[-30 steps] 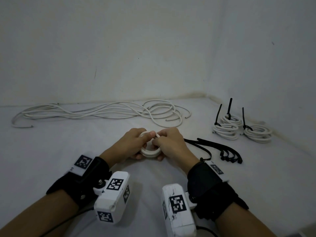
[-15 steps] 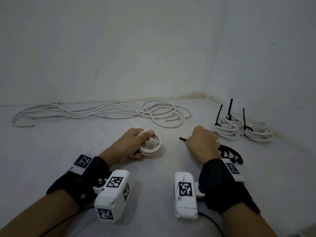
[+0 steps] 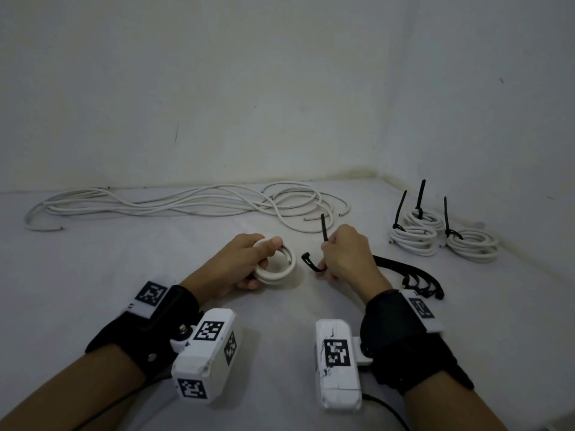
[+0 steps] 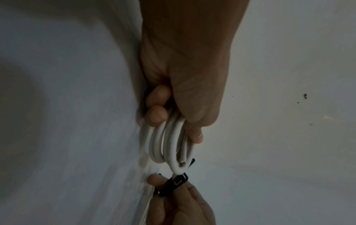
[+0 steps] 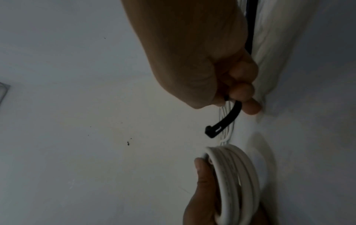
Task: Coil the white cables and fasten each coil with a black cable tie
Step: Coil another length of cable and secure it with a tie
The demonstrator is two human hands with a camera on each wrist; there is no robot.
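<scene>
left hand (image 3: 249, 262) grips coil (image 3: 275, 264) | right hand (image 3: 345, 253) pinches cable tie (image 3: 323, 231) | risk — coil may spring loose if the grip slackens while threading

Lighting is dim, diffuse and grey-toned in all views. Head view: sharp centrally, with wide-angle bending toward the edges. Both wrist views: dark, noisy, soft-focused; heavy shadow at 9 o'clock, left wrist.
</scene>
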